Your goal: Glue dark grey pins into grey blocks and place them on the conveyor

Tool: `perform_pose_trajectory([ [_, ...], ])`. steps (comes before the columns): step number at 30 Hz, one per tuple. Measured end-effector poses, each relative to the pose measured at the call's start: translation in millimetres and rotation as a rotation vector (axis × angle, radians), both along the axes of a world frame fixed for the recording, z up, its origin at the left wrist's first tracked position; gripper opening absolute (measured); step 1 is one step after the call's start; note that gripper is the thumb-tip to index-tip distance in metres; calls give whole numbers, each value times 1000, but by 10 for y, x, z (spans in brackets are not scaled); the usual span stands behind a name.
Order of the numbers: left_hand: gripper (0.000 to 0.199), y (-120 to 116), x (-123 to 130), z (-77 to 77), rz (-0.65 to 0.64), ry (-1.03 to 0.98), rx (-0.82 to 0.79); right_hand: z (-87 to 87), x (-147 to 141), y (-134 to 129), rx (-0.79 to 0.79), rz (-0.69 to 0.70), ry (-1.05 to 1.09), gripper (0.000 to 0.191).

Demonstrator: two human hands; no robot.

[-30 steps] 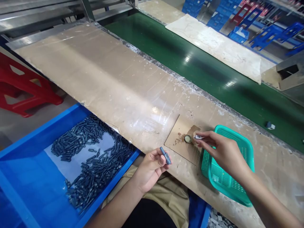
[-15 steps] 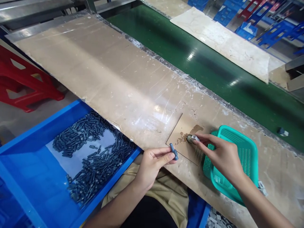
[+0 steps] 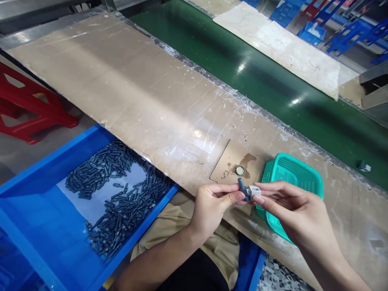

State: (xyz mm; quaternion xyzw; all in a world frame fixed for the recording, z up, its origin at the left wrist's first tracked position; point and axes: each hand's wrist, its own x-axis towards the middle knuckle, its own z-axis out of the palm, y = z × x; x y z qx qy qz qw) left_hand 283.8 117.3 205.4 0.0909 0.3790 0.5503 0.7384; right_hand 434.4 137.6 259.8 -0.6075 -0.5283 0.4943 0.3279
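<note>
My left hand (image 3: 215, 206) pinches a dark blue-grey plastic pin (image 3: 243, 189) with a slim stem pointing up. In my right hand (image 3: 297, 208), between thumb and fingers, is a small light-grey square plastic cap (image 3: 254, 192) with a hollow opening. The two parts meet, or nearly so, side by side; whether they are joined I cannot tell. Just beyond them, a bottle cap (image 3: 240, 170) with pale contents lies on a stained cardboard piece (image 3: 222, 161). A green plastic basket (image 3: 317, 178) stands behind my right hand, partly hidden by it.
At left, a blue bin (image 3: 39, 238) holds a heap of dark pins (image 3: 121, 218). Light-grey parts (image 3: 279, 275) fill another bin below the table (image 3: 145, 93). A green conveyor belt (image 3: 212, 48) runs behind, carrying one assembled piece (image 3: 363, 166). A red stool (image 3: 36, 105) stands left.
My right hand has brought the grey cap away from the bottle cap, over to the pin. My left hand has moved right with the pin, and the two parts now come together.
</note>
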Motion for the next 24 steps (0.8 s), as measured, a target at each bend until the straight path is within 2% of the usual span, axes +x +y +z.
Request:
perform_pose_trajectory([
  [5,15,13,-63,24,-40,153,134,44,-67,-7,31,80,-34,18],
  [9,19,210,-104,-82,-132,266,213,-84,-38,139,42,78,-65,25],
  [12,36,337,-120,-170,-237,442,283,-250,132,571,155,5,-284,30],
  [14,46,344,-122,-192,-222,580,374,-313,366,1015,270,-191,-511,27],
  [16,42,292,-104,-195,-178,770,570,-300,674,1482,299,-349,-579,24],
  [18,34,216,-27,-202,-150,993,899,-232,974,1855,308,-450,-612,24],
  [20,35,148,137,-231,-166,1164,1267,-161,1191,2041,318,-501,-611,28],
  [22,45,111,364,-293,-220,1286,1535,-126,1316,1976,339,-525,-586,30],
  [24,43,106,583,-380,-224,1396,1678,-136,1387,1636,374,-549,-551,28],
])
